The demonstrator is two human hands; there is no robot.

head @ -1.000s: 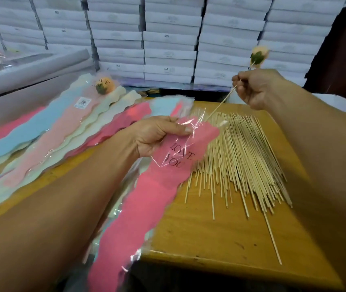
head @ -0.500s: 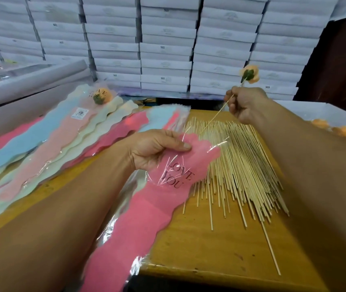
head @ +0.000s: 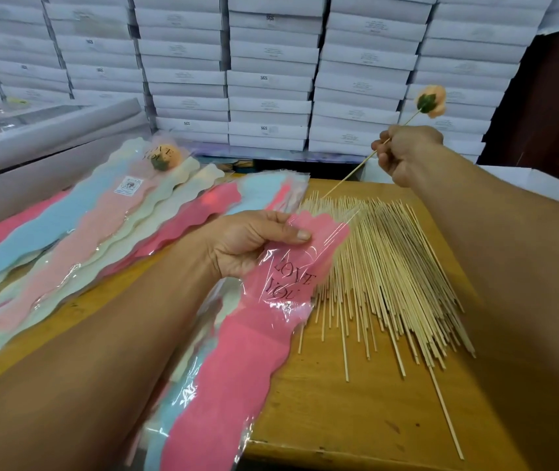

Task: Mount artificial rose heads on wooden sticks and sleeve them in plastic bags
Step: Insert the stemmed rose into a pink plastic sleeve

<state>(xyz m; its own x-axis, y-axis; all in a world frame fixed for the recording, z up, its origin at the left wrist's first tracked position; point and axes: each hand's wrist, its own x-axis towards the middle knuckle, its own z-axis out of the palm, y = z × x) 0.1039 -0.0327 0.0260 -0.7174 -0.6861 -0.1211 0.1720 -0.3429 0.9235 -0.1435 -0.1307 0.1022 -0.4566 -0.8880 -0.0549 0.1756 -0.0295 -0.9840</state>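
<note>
Bare forearms (head: 101, 351), no sleeves, no gloves

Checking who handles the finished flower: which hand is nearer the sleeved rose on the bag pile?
Left. The left hand holds a pink bag just right of the sleeved rose; the right hand is far across the table.

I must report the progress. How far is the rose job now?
Done: one sleeved rose lies on the spread bags. In hand: the right hand holds a rose on a stick, not yet sleeved; the left hand grips a pink bag. Left: a large pile of bare sticks.
</note>
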